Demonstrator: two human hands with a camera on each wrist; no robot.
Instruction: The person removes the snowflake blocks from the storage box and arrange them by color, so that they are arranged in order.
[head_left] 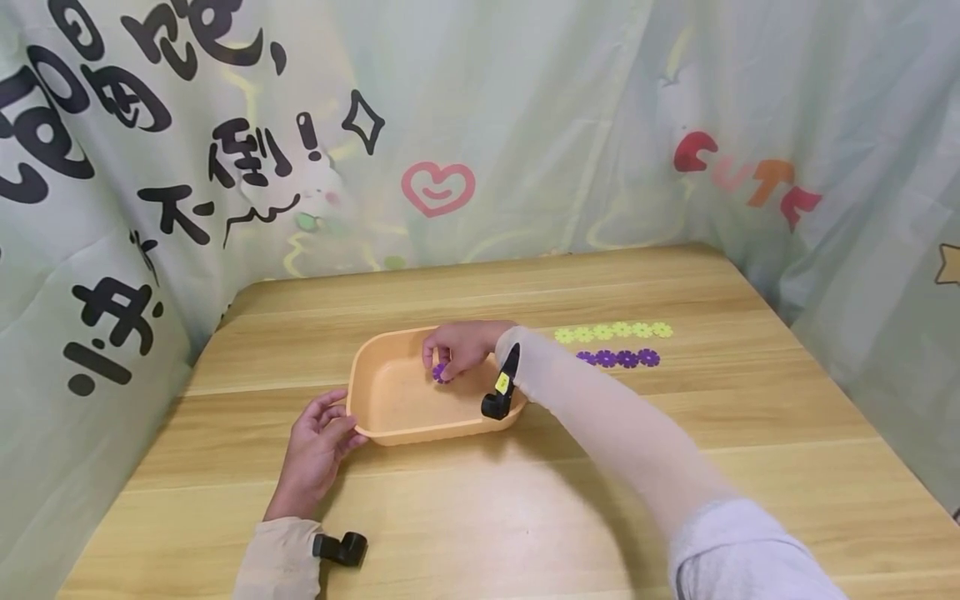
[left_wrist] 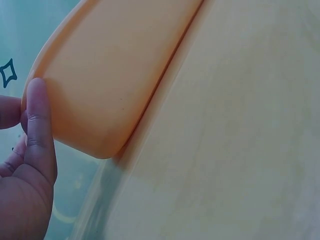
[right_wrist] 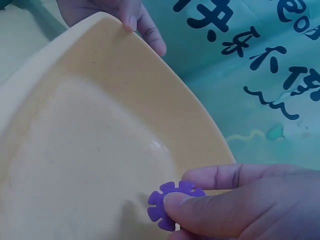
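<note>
An orange plastic basin (head_left: 405, 400) sits on the wooden table. My left hand (head_left: 315, 442) pinches its near left corner, thumb on the rim and fingers beneath, as the left wrist view also shows on the basin wall (left_wrist: 100, 90). Inside the basin's space, my right hand (head_left: 463, 346) holds a purple snowflake disc (right_wrist: 162, 205) between thumb and fingers, above the basin floor. The notched edge of that disc shows clearly in the right wrist view; the thumb covers its middle. No other discs show in the visible part of the basin.
Right of the basin, a row of several yellow snowflake discs (head_left: 613, 332) lies behind a row of several purple snowflake discs (head_left: 627, 359), partly hidden by my right forearm. A printed curtain (head_left: 525, 125) hangs around the back and sides of the wooden table (head_left: 465, 508).
</note>
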